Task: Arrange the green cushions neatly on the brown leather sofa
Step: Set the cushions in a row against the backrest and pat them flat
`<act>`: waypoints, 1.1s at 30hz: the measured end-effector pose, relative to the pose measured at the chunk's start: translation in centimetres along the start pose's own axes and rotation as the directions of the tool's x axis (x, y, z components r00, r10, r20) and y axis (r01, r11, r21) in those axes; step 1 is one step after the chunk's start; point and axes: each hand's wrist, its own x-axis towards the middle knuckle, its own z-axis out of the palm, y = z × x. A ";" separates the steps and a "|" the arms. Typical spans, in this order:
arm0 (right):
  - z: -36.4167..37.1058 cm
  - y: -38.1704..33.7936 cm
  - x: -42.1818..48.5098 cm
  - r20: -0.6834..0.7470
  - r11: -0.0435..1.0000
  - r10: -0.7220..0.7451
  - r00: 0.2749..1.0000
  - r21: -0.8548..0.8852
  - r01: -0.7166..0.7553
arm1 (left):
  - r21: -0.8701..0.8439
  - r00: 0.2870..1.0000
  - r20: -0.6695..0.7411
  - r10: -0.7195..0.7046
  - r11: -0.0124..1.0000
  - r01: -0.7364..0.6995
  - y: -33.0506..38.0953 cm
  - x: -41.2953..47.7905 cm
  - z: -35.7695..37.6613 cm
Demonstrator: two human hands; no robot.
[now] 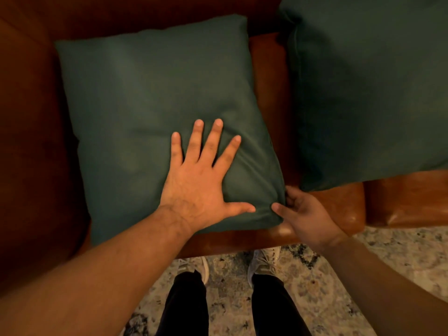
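A: Which step is judged to be in hand?

B: The straightening of the near cushion (155,122). It is laid flat on the seat of the brown leather sofa (269,76), tilted a little, with its far edge against the backrest and its near edge close to the seat front. A second green cushion (368,88) is seen on the right, just beside it, with a strip of leather left bare between the two.

A: How are the hands placed?

B: The left hand (196,190) is laid palm down on the lower part of the near cushion, fingers (213,144) spread wide, thumb stretched toward the corner; the forearm is reached in from the lower left. The right hand (303,214) is brought up at the near right corner, and that corner is pinched between thumb and curled fingers. Creases are seen running from the pinched corner across the fabric.

A: What would be called for next?

B: Probably the corner would have to be pulled out square while the body is held down by the flat palm, then the cushion turned to line up with its neighbour. Whether it should be stood against the backrest cannot be told.

A: Anything else in view?

B: Shoes and a patterned rug (363,275) below the sofa.
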 end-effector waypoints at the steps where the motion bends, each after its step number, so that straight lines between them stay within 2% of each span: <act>1: 0.4 -0.3 -0.2 -0.021 1.000 -0.009 1.000 -0.026 0.008 | -0.067 0.998 -0.058 0.005 0.998 -0.009 -0.4 0.0 -0.6; 2: 0.7 -0.5 -0.2 -0.069 0.997 -0.025 0.997 -0.079 0.019 | -0.125 0.991 -0.134 -0.010 0.992 -0.007 -1.3 0.1 -1.0; 4: 1.7 -1.3 -0.4 -0.196 0.972 -0.068 0.978 -0.233 0.021 | -0.132 0.968 -0.229 -0.099 0.989 0.070 -3.5 0.2 -1.2; 6: 3.4 -3.0 -0.6 -0.282 0.943 -0.168 0.945 -0.324 0.071 | -0.068 0.955 -0.176 -0.239 0.971 0.230 -5.4 0.2 -0.8; 8: 5.4 -5.5 -0.4 -0.322 0.867 -0.376 0.869 -0.453 0.208 | -0.033 0.954 -0.094 -0.285 0.959 0.283 -5.6 0.2 -0.2; 10: 7.6 -8.4 0.7 -0.242 0.621 -0.667 0.705 -0.703 0.347 | -0.023 0.964 -0.053 -0.259 0.966 0.258 -4.7 0.4 0.1; 11: 8.9 -9.7 1.5 -0.145 0.486 -0.756 0.638 -0.778 0.399 | -0.038 0.968 -0.047 -0.246 0.969 0.244 -4.3 0.6 0.2; 12: 10.0 -10.7 2.3 -0.037 0.390 -0.786 0.618 -0.805 0.448 | -0.084 0.971 -0.050 -0.235 0.970 0.230 -4.1 0.6 0.1; 13: 10.9 -11.3 3.1 0.074 0.329 -0.770 0.634 -0.806 0.493 | -0.162 0.971 -0.065 -0.229 0.963 0.216 -4.1 0.5 0.1; 15: 11.5 -11.2 4.6 0.230 0.248 -0.641 0.732 -0.841 0.482 | -0.353 0.961 -0.108 -0.253 0.914 0.201 -5.0 0.1 0.0; 17: 10.4 -10.5 5.9 0.242 0.130 -0.509 0.826 -0.927 0.352 | -0.452 0.959 -0.153 -0.239 0.880 0.147 -6.5 -0.3 -0.3; 19: 9.3 -10.1 6.3 0.193 0.068 -0.472 0.860 -0.965 0.254 | -0.344 0.955 -0.225 -0.195 0.933 0.109 -7.8 -0.8 -0.2; 20: 9.1 -10.1 6.3 0.169 0.072 -0.470 0.866 -0.971 0.229 | -0.245 0.950 -0.225 -0.217 0.956 0.160 -8.3 -1.1 0.0; 22: 10.1 -10.3 6.1 0.123 0.106 -0.507 0.853 -0.973 0.203 | -0.102 0.929 -0.151 -0.337 0.940 0.325 -8.7 -1.2 0.4; 23: 10.9 -10.7 6.0 0.096 0.139 -0.560 0.823 -0.968 0.207 | -0.075 0.921 -0.104 -0.375 0.927 0.368 -8.5 -1.2 0.7; 26: 13.2 -13.8 7.3 0.068 0.175 -0.758 0.648 -0.937 0.303 | -0.081 0.929 -0.028 -0.369 0.927 0.365 -8.2 -0.7 1.4; 27: 13.7 -15.1 8.2 0.086 0.154 -0.786 0.612 -0.931 0.330 | -0.085 0.931 -0.017 -0.365 0.928 0.363 -8.3 -0.5 1.3; 28: 13.7 -16.3 9.2 0.108 0.132 -0.779 0.617 -0.935 0.330 | -0.086 0.932 -0.007 -0.363 0.929 0.361 -8.4 -0.4 1.2; 29: 13.6 -17.1 10.3 0.123 0.117 -0.735 0.667 -0.946 0.303 | -0.088 0.932 0.003 -0.362 0.929 0.361 -8.5 -0.5 0.9; 31: 13.2 -17.4 12.1 0.100 0.113 -0.569 0.816 -0.974 0.198 | -0.118 0.933 0.004 -0.359 0.927 0.357 -9.1 -0.6 0.1; 33: 12.8 -16.6 12.9 0.070 0.101 -0.474 0.878 -0.986 0.133 | -0.163 0.935 -0.053 -0.351 0.927 0.338 -10.3 0.1 -1.3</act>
